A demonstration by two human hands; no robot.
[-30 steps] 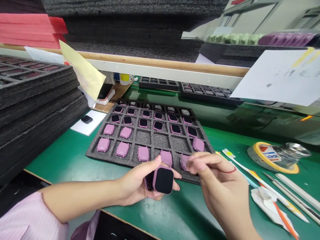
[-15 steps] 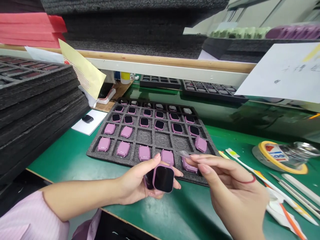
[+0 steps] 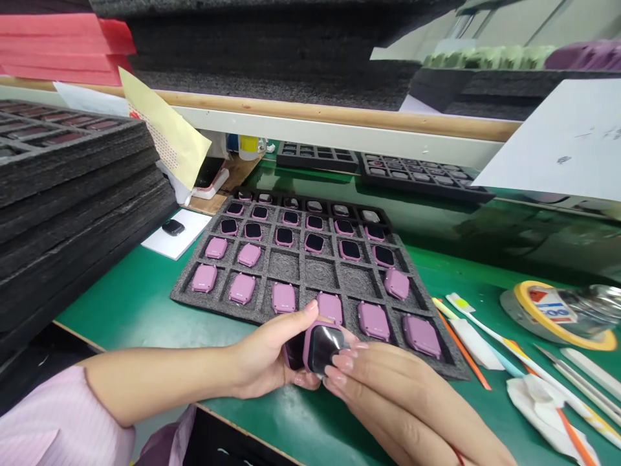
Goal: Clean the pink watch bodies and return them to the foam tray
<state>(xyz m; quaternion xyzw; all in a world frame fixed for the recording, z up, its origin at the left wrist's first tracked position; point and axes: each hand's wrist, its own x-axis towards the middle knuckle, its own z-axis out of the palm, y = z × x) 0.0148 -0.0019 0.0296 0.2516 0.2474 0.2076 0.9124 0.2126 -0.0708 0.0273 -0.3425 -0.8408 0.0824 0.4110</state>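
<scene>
Purple watch [image 3: 316, 353] is gripped in the left hand [image 3: 266, 355], w/ a 2nd watch [image 3: 292, 355] tucked behind it, both held over the tabletop [image 3: 111, 314] nr the foam tray [image 3: 284, 265]. Front screen [image 3: 324, 344] is touched by bent fingertips of the right hand [image 3: 407, 395]; tbh can't tell if anything's pinched there. Other watches [image 3: 373, 321] are slotted in the tray, some screen-up, some back-up.

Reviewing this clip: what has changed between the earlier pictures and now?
The right hand moved left and toward the wearer, from the black foam tray to the purple square watch with a black screen; its fingertips now touch it. Whether it let go of the small clear piece held earlier can't be told. The left hand keeps its grip; the tray looks unchanged.
</scene>
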